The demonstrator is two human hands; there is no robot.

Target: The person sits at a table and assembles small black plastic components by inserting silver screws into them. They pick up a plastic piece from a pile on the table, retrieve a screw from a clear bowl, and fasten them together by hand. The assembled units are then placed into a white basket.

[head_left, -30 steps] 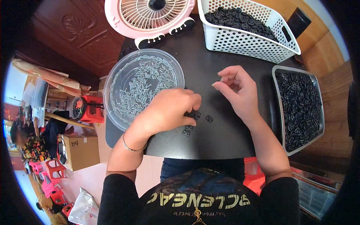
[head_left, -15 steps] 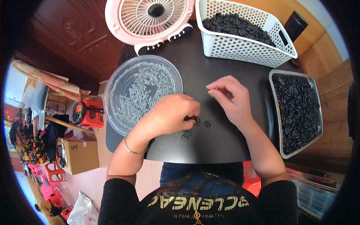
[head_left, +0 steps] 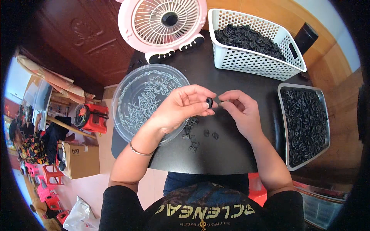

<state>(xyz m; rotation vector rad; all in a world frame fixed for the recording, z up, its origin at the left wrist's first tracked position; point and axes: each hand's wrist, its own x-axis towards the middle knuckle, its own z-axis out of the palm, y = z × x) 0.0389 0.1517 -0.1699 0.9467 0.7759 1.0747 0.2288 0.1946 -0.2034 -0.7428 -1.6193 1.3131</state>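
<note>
Head view: I see left hand (head_left: 175, 109) fingertips clamped on small black ring (head_left: 209, 102), held just right of clear bowl (head_left: 123, 86). Right hand (head_left: 241, 111) immediately right of ring, fingers pinched together on something tiny; can't tell what. Hands nearly touching.

Tabletop (head_left: 231, 150) is smooth matt black. On its left edge, a clear glossy plastic bowl (head_left: 127, 127) of small pale bits. Behind that, a pink glossy plastic fan (head_left: 162, 23). The white plastic basket (head_left: 250, 61) looks perforated; the tray (head_left: 322, 115) at the right edge is dull brushed metal, both holding matt black plastic rings.
</note>
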